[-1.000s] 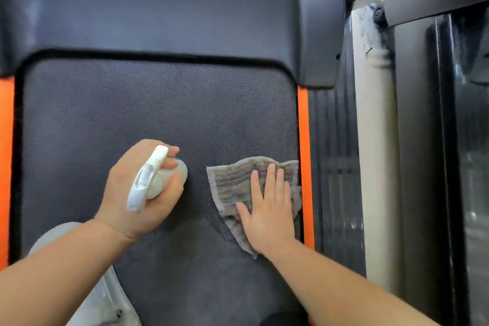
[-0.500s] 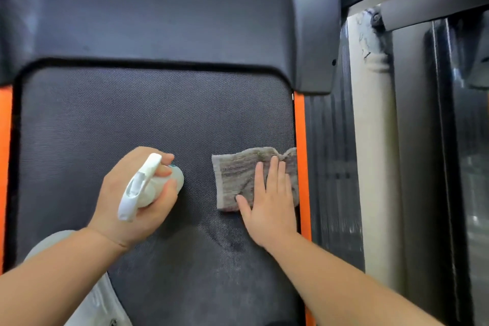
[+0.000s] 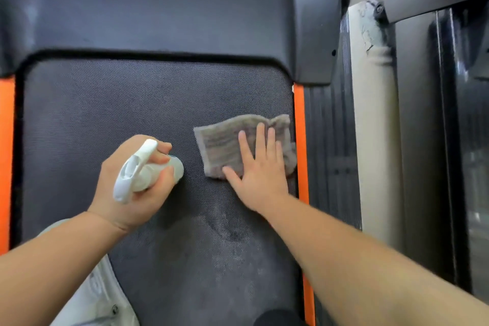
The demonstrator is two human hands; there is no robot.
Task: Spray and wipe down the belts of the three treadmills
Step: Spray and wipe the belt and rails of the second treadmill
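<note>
**Cloth flat on the belt, spray bottle held over it**

Head view: the treadmill belt (image 3: 105, 114) fills the middle, a dark sheet with a fine dotted weave; at its far end it runs under a smooth, matte dark cover (image 3: 158, 8) with rounded corners. A glossy orange strip (image 3: 299, 140) borders the belt's right edge, and another (image 3: 5, 153) its left. Beyond the right strip lies a black ribbed side rail (image 3: 328, 153), then a pale rounded post (image 3: 375, 140) with flaking paint near its top.

The right hand (image 3: 260, 177) lies palm down on a grey cloth (image 3: 225, 145) at the belt's right side, just inside the strip; the fingers are straight and a little apart, the thumb spread toward the belt's middle. The cloth is soft, faintly striped and rumpled along its far edge; it lies flat on the belt.

The left hand (image 3: 127, 188) is over the belt's middle, its fingers and thumb curled round a small pale translucent spray bottle (image 3: 143, 172) with a white plastic trigger head; one finger is hooked at the trigger. The bottle lies tipped toward the cloth, near it but apart.

On the belt's near half, below the right hand, a mottled patch (image 3: 227, 230) shows blotchy against the dry weave. A pale garment (image 3: 90, 299) covers the belt's near left corner.
</note>
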